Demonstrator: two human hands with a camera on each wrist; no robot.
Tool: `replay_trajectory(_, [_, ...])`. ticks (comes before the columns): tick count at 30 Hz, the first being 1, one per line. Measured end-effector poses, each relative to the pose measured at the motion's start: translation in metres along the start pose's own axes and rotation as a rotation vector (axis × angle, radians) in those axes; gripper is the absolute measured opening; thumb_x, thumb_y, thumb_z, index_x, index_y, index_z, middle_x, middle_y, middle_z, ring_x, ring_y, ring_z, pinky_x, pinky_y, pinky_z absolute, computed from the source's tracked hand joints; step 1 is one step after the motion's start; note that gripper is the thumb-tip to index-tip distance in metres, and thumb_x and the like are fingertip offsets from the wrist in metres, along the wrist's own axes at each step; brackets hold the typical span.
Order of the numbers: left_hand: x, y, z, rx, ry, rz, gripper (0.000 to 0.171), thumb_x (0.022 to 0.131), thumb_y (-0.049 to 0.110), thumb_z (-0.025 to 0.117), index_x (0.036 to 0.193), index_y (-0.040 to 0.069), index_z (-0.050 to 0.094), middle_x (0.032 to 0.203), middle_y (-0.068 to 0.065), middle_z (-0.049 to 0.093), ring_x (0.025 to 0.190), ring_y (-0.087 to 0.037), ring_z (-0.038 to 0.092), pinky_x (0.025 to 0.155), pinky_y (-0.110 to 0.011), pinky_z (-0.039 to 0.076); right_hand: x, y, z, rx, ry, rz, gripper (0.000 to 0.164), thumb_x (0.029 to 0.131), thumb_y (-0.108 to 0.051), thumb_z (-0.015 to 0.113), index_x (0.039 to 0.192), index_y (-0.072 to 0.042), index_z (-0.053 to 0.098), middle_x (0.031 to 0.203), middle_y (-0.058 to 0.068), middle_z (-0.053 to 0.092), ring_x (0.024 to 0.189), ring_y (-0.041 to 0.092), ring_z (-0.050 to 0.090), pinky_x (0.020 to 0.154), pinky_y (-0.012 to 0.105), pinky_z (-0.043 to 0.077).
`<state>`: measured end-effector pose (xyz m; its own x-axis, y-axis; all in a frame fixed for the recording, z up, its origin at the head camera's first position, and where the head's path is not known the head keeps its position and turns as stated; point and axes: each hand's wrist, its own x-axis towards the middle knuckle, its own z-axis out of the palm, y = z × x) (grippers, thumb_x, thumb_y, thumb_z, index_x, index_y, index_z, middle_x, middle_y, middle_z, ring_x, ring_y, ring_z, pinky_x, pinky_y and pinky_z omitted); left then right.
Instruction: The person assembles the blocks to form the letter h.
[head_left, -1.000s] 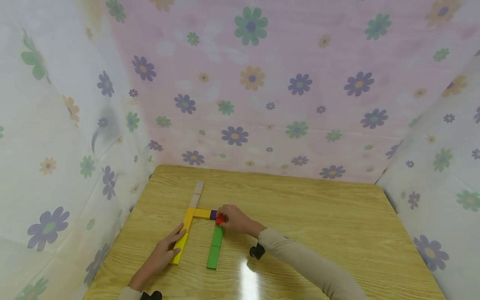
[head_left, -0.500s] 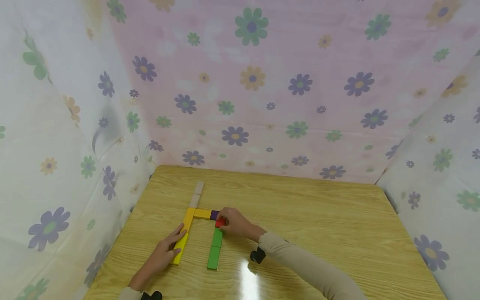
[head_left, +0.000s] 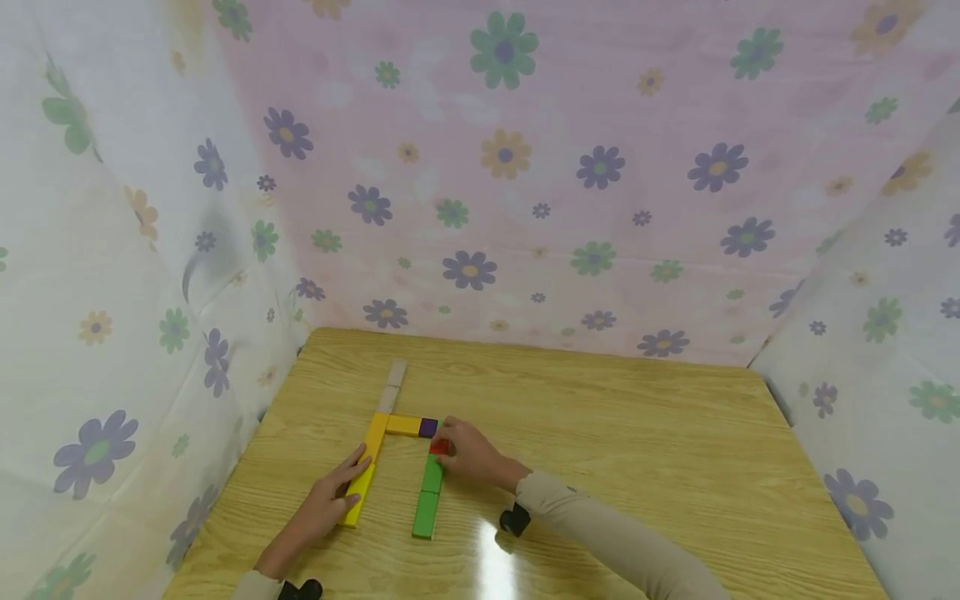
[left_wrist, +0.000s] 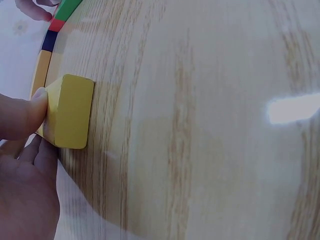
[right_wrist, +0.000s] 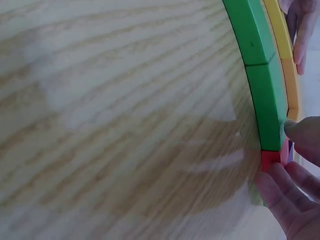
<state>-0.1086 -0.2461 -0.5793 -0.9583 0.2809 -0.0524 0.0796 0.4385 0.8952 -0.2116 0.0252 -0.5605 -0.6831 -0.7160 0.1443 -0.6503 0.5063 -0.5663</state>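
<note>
My left hand (head_left: 330, 493) holds the yellow block (left_wrist: 74, 112) at the near end of a long row, thumb on one side, fingers reaching onto the orange block (head_left: 377, 433). With thumb and fingertips, my right hand (head_left: 474, 452) pinches around the red block (head_left: 438, 447), which sits against the far end of two green blocks (head_left: 427, 497). A small green piece (right_wrist: 256, 194) shows just beyond the red block, mostly hidden by my fingers. The dark purple block (head_left: 428, 427) lies close by, at the end of the orange crosspiece (head_left: 403, 425).
Two pale wooden blocks (head_left: 392, 387) continue the long row toward the back. The wooden table (head_left: 615, 450) stretches away to the right, with a bright reflection near its front. Flowered cloth (head_left: 555, 208) stands behind and at both sides.
My right hand has shifted slightly toward me with the red block, which now meets the green row. A green piece has come into sight beyond it. My left hand stays in place.
</note>
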Motion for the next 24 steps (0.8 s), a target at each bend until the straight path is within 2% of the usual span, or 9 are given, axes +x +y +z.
replay_trajectory(4, [0.001, -0.002, 0.0, -0.001, -0.005, 0.003, 0.06, 0.087, -0.014, 0.05, 0.143, -0.001, 0.036, 0.155, -0.013, 0.017, 0.14, -0.031, 0.014, 0.105, -0.044, 0.028, -0.004, 0.0, 0.004, -0.007, 0.015, -0.003, 0.018, 0.085, -0.016, 0.072, 0.1, -0.008, 0.069, 0.099, 0.002, 0.055, 0.074, 0.004, 0.049, 0.065, 0.014, 0.045])
replay_trajectory(7, [0.001, -0.001, -0.001, 0.004, -0.002, 0.01, 0.059, 0.087, -0.015, 0.051, 0.143, -0.002, 0.036, 0.155, -0.014, 0.017, 0.14, -0.032, 0.014, 0.105, -0.045, 0.028, -0.01, -0.004, 0.007, -0.059, 0.03, -0.019, 0.023, 0.084, -0.025, 0.072, 0.102, -0.01, 0.067, 0.106, 0.003, 0.053, 0.077, 0.006, 0.05, 0.066, 0.015, 0.045])
replay_trajectory(11, [0.001, 0.0, -0.001, 0.028, 0.0, 0.019, 0.059, 0.087, -0.014, 0.051, 0.143, -0.002, 0.036, 0.155, -0.015, 0.017, 0.139, -0.033, 0.016, 0.105, -0.044, 0.03, -0.024, -0.014, 0.012, -0.184, 0.01, -0.056, 0.043, 0.083, -0.045, 0.07, 0.112, -0.013, 0.064, 0.12, 0.007, 0.051, 0.095, 0.015, 0.053, 0.072, 0.022, 0.049])
replay_trajectory(14, [0.001, 0.001, -0.001, 0.038, -0.002, 0.017, 0.06, 0.087, -0.014, 0.051, 0.143, -0.002, 0.036, 0.155, -0.015, 0.017, 0.14, -0.033, 0.015, 0.105, -0.041, 0.03, -0.035, -0.021, 0.017, -0.252, -0.019, -0.095, 0.06, 0.081, -0.057, 0.065, 0.121, -0.013, 0.06, 0.13, 0.012, 0.048, 0.109, 0.023, 0.05, 0.079, 0.03, 0.05])
replay_trajectory(19, [-0.001, 0.001, -0.002, 0.042, 0.002, 0.019, 0.059, 0.088, -0.013, 0.052, 0.143, -0.002, 0.036, 0.155, -0.015, 0.017, 0.14, -0.033, 0.016, 0.105, -0.036, 0.031, -0.045, -0.027, 0.022, -0.307, -0.013, -0.123, 0.072, 0.08, -0.063, 0.06, 0.13, -0.012, 0.057, 0.135, 0.015, 0.045, 0.108, 0.022, 0.048, 0.08, 0.031, 0.049])
replay_trajectory(24, [-0.001, 0.0, 0.0, 0.021, -0.004, 0.026, 0.059, 0.088, -0.013, 0.051, 0.143, -0.002, 0.036, 0.155, -0.015, 0.017, 0.139, -0.033, 0.016, 0.105, -0.041, 0.03, -0.047, -0.025, 0.024, -0.32, 0.0, -0.121, 0.072, 0.08, -0.064, 0.06, 0.131, -0.012, 0.056, 0.136, 0.014, 0.045, 0.106, 0.021, 0.048, 0.076, 0.029, 0.049])
